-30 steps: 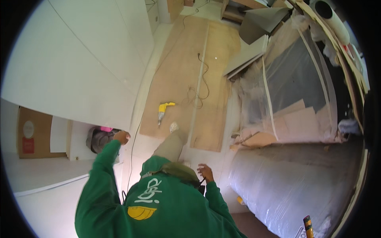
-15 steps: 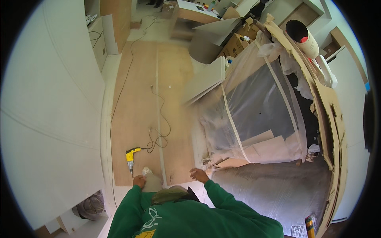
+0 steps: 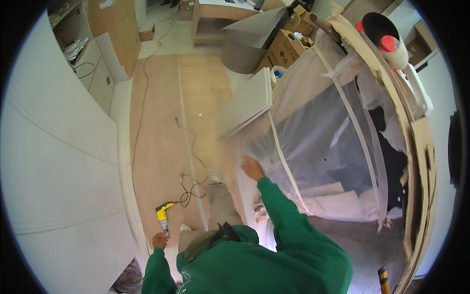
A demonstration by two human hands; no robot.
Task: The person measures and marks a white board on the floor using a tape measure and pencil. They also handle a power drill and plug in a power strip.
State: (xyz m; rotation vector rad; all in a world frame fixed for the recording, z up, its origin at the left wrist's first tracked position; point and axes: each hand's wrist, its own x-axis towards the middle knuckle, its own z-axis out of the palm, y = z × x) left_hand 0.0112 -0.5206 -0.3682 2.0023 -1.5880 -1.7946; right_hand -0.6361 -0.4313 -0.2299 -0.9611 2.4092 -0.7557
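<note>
My left hand (image 3: 160,240) hangs low at my side, loosely curled with a fingertip sticking out, and nothing shows in it. In the picture it overlaps the tip of a yellow power drill (image 3: 162,212) that lies on the floor covering; whether they touch is not plain. From the drill's handle runs a dark cord (image 3: 186,198), looped on the boards. My right hand (image 3: 252,168) is raised forward, fingers loosely bent and apart, holding nothing that I can see. It is beside the plastic-wrapped stack (image 3: 313,132).
Brown protective sheets (image 3: 156,122) cover the walkway. White panels (image 3: 252,105) lean at the stack's far left. Cardboard boxes (image 3: 282,51), a curled grey sheet (image 3: 242,51) and a desk (image 3: 205,24) stand farther off. A large pale panel (image 3: 68,171) borders the left. A cylindrical tub (image 3: 399,56) sits upper right.
I have stepped forward; a shoe now stands near the looped cord. My right hand has swung forward and up, while my left hand has dropped back. The drill remains on the floor.
</note>
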